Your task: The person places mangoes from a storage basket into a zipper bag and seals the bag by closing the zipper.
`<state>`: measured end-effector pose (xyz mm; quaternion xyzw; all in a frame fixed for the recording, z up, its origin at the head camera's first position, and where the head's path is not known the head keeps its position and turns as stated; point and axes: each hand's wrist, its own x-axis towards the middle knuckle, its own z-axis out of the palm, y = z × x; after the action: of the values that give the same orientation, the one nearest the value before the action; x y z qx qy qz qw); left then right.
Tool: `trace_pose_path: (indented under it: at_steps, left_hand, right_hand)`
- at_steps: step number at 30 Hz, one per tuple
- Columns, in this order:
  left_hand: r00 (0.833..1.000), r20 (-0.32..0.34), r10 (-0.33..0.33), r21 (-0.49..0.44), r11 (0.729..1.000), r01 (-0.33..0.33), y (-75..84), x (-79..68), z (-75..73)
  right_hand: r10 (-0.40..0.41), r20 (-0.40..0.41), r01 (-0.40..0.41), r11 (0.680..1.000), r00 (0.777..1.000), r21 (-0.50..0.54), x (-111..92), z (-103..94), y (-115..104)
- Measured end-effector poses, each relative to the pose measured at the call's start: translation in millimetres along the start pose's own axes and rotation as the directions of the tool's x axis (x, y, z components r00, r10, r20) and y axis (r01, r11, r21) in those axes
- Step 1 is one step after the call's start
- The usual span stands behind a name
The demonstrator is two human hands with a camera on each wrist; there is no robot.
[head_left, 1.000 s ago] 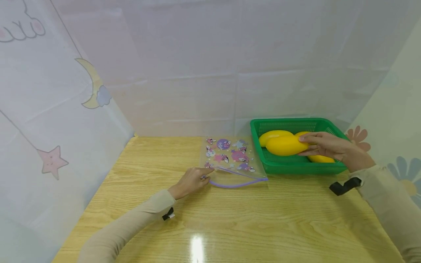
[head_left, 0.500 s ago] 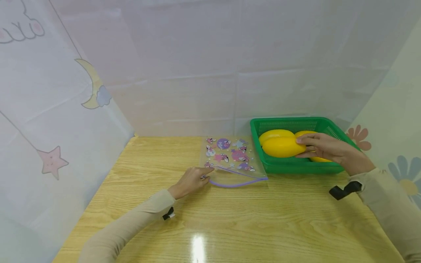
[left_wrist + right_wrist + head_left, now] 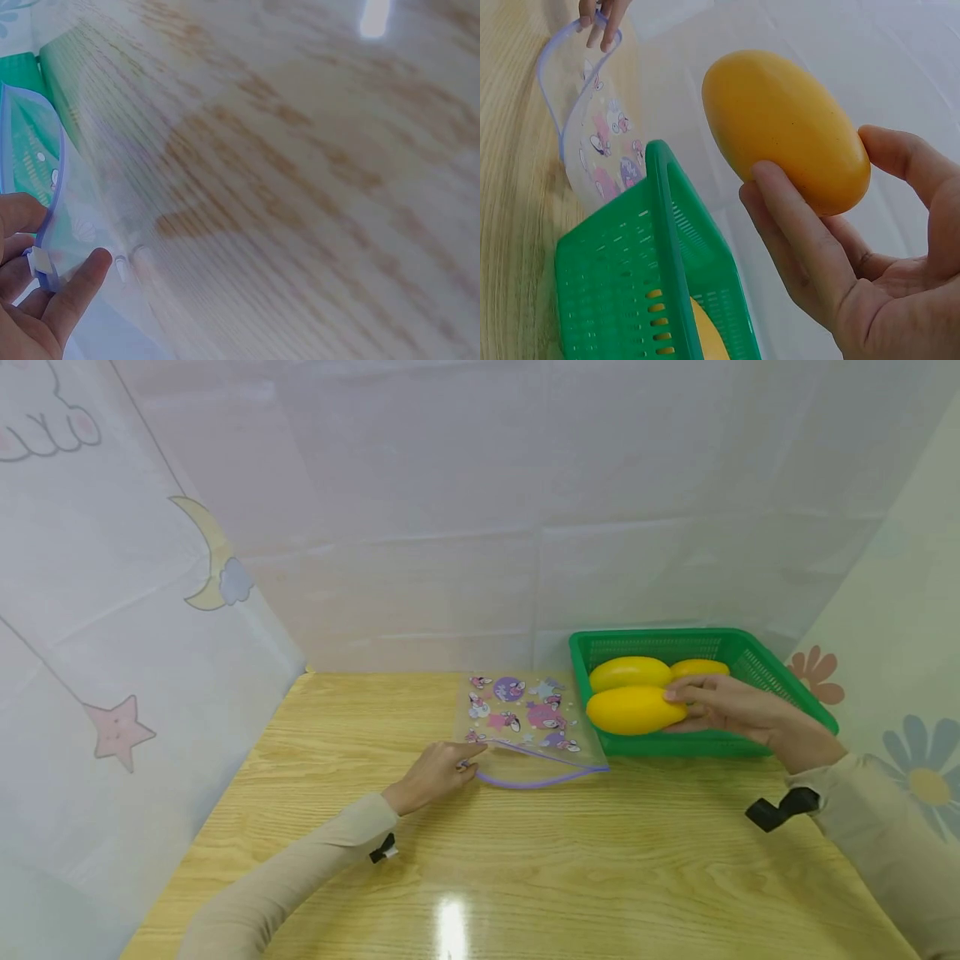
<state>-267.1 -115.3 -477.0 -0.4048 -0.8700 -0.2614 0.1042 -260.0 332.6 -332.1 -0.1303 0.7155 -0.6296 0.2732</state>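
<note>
Pinching one yellow fruit (image 3: 633,710) near its end, the right hand (image 3: 738,714) is working with the thumb on one side and the fingers on the other. We are reading that end grip as a way of leaving the fruit's far end bare, pointing toward the bag side. The fruit is hanging over the front left of the green basket (image 3: 720,745); in the right wrist view we are seeing it above the rim, not touching.

The left hand (image 3: 433,777) is gripping the left corner of the clear printed bag (image 3: 528,714), with the white slider (image 3: 41,262) sitting among its fingers. One finger is reaching along the upper lip, so we are guessing this hold is there for parting the mouth and pinning the bag. How hard it is pressing, we are not able to tell.

The bag is lying flat on the wooden table (image 3: 562,868), just left of the basket, its purple zip edge (image 3: 525,786) facing the person and gaping. We are judging that placement as handy for a short reach. Two more yellow fruits, one left (image 3: 630,673) and one right (image 3: 700,668), are resting inside the basket, which is likely stopping them rolling.
</note>
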Motion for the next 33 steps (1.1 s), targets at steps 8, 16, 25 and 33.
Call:
trace_pose_path:
  at_steps: [8, 16, 25, 33]
  left_hand:
    - [1.0, 0.0, 0.003, -0.005, 1.0, -0.003, 0.2, 0.2, -0.5]
    - [1.0, -0.001, 0.002, 0.001, 1.0, -0.002, 0.6, 0.4, -1.4]
    - [1.0, -0.013, 0.02, 0.003, 1.0, -0.02, 0.0, -0.2, -0.5]
    - [1.0, -0.017, 0.015, -0.012, 1.0, -0.016, -1.3, 0.6, -0.4]
  right_hand:
    - [-0.024, 0.031, 0.024, 1.0, 0.999, 0.007, 0.3, 9.3, 0.8]
    - [-0.021, 0.029, 0.021, 1.0, 0.999, -0.007, 2.6, 16.3, 1.5]
    - [-0.051, 0.086, 0.052, 0.999, 0.995, -0.009, 3.9, 25.1, 5.2]
    - [-0.053, 0.092, 0.054, 0.999, 0.994, -0.008, 6.2, 36.1, 7.2]
